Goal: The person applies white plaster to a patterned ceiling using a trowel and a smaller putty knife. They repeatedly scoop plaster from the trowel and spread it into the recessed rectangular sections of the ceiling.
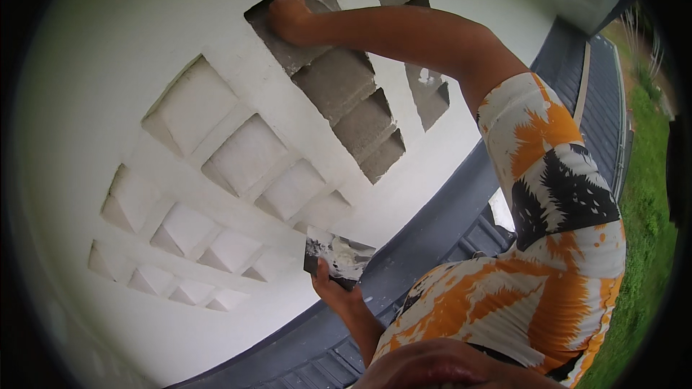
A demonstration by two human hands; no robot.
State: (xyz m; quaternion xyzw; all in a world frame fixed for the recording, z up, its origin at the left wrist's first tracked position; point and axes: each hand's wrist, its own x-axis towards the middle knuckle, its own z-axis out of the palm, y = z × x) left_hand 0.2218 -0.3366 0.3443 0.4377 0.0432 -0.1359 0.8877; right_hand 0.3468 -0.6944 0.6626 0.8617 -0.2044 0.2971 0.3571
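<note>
Head view: a white wall (404, 210) with rows of square recesses fills the left and middle of the scene. The right hand (290, 18) reaches far out into the end compartment of a column of bare grey recesses (335, 86). Its fingers are curled in like a fist; whether they grip a tool cannot be told, since the far side of the hand is hidden. The right forearm (404, 31) crosses in front of the wall between this column and a second grey column (432, 104) to its right.

Nearer, the left hand (331, 289) has its thumb over the edge of a dark flat plate (312, 249), holding it tilted just in front of the wall. White paste (344, 252) is smeared and heaped on the plate. To the left lie white-coated recesses (194, 104) with sloping inner faces.

A patterned shirt (461, 306) in white, orange and black covers the near right. Dark ribbed roofing (317, 371) runs along the near side of the wall, and green grass (641, 245) shows at the far right.
</note>
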